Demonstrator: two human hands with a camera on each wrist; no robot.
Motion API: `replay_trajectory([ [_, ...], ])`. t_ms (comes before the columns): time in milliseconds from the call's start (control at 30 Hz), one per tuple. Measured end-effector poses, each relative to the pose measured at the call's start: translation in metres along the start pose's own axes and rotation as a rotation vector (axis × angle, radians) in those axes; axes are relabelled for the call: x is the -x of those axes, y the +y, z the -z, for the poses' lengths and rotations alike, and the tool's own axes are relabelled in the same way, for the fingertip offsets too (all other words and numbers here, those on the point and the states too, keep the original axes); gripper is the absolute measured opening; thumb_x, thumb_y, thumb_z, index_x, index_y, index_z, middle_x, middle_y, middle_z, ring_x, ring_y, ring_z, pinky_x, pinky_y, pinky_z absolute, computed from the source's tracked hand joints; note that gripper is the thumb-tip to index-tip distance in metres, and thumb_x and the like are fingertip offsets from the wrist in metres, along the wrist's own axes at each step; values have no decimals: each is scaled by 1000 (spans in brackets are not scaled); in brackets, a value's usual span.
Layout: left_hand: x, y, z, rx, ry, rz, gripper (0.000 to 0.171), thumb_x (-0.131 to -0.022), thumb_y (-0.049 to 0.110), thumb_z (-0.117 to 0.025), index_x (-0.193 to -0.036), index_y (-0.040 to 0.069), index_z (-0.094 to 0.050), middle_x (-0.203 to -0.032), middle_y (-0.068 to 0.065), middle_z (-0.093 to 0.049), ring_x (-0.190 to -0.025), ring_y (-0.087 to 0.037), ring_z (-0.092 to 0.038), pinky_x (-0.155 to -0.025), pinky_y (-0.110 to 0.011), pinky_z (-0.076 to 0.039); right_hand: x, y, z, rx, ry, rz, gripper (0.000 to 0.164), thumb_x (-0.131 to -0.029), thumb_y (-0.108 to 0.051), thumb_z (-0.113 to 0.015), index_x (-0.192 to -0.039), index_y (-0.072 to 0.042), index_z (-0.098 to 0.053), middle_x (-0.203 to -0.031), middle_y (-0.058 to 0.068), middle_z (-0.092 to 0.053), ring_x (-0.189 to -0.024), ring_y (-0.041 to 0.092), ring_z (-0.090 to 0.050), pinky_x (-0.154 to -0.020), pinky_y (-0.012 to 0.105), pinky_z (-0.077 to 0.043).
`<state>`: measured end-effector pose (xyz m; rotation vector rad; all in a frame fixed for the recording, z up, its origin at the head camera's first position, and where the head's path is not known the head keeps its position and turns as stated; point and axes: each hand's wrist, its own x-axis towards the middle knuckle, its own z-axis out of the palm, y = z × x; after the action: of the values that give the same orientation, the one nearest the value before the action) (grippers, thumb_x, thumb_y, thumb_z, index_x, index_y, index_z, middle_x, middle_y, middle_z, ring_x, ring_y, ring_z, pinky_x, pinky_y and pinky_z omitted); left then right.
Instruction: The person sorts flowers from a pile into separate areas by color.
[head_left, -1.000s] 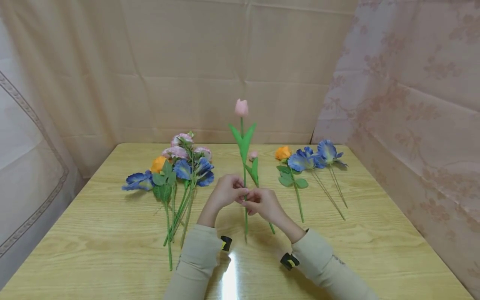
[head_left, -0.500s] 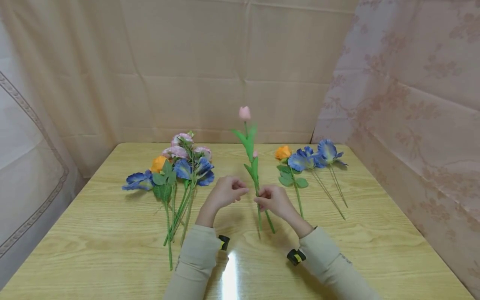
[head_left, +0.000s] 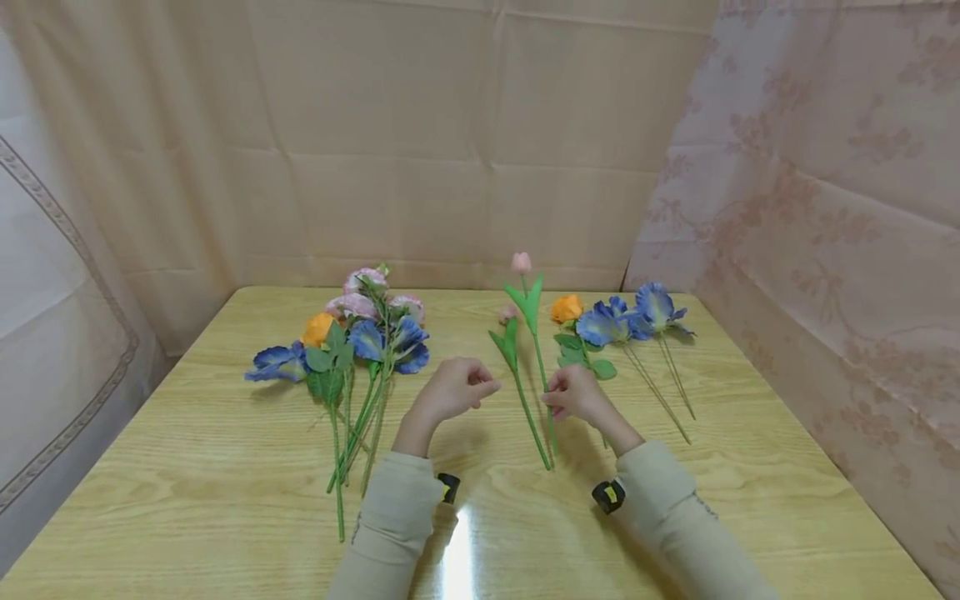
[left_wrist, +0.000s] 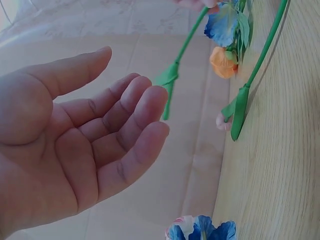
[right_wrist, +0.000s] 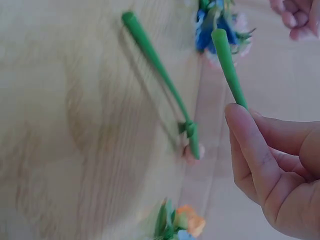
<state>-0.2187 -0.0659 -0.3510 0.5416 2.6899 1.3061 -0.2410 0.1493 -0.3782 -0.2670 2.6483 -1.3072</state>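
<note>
Above the surface (head_left: 225,500), just right of the lying tulip (head_left: 510,346), the right hand (head_left: 579,393) pinches the held tulip (head_left: 532,312) by its stem; the left hand (head_left: 452,390) is relaxed, empty. I judge this step as positioning; the next move probably calls for controlled lowering.

Held tulip (head_left: 533,312), right of the lying tulip (head_left: 522,392): upper part hidden by the right hand's grip (head_left: 579,394), right wrist view. Orange rose (head_left: 566,308), farther right: mid-stem covered by same grip. Flower bunch (head_left: 366,338), left of lying tulip: crossing stems, count unclear. Sleeves (head_left: 397,517), either side: cut off below.
</note>
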Motion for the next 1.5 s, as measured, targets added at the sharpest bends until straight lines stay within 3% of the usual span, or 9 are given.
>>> replay_trajectory([
  [233,0,-1,-1,-11,-32,3,18,-88,21,-57,-88,4,-62,-70,-3,-56,-66,-30,-59,-53,-27,-43,-6,7,2,42,-7,-60,10,-81,6,-60,-72,6,-55,-63,12,-56,-49,18,-58,-54,36,-52],
  [500,1,0,0,-16,-50,-4,21,-89,22,-57,-91,2,-62,-77,-12,-59,-66,-30,-59,-53,-26,-43,-12,14,-3,135,-33,-96,15,-78,7,-63,-64,4,-56,-53,10,-57,-48,21,-60,-49,32,-51],
  [733,1,-1,0,-27,-57,3,22,-88,24,-57,-92,3,-62,-73,-3,-56,-66,-27,-60,-54,-26,-44,-16,18,-6,149,-57,-118,14,-74,8,-66,-64,5,-56,-49,10,-56,-44,20,-58,-46,31,-50],
  [1033,1,-4,0,-26,-68,24,22,-88,24,-57,-92,3,-62,-75,-3,-57,-68,-28,-60,-56,-27,-45,-19,22,-8,171,-75,-120,12,-72,9,-67,-64,6,-58,-52,13,-58,-45,22,-59,-45,30,-50],
  [1300,2,-8,4,-21,-53,32,22,-88,25,-57,-93,4,-62,-77,-4,-58,-66,-24,-59,-57,-28,-45,-19,21,-7,193,-101,-118,10,-73,7,-66,-66,6,-59,-53,13,-58,-45,20,-59,-46,30,-50],
  [1500,6,-19,20,-5,28,48,21,-88,23,-58,-95,4,-63,-78,-6,-59,-63,-22,-59,-56,-29,-45,-17,20,-6,199,-118,-122,11,-76,3,-66,-67,5,-60,-54,12,-59,-46,19,-59,-46,30,-50],
])
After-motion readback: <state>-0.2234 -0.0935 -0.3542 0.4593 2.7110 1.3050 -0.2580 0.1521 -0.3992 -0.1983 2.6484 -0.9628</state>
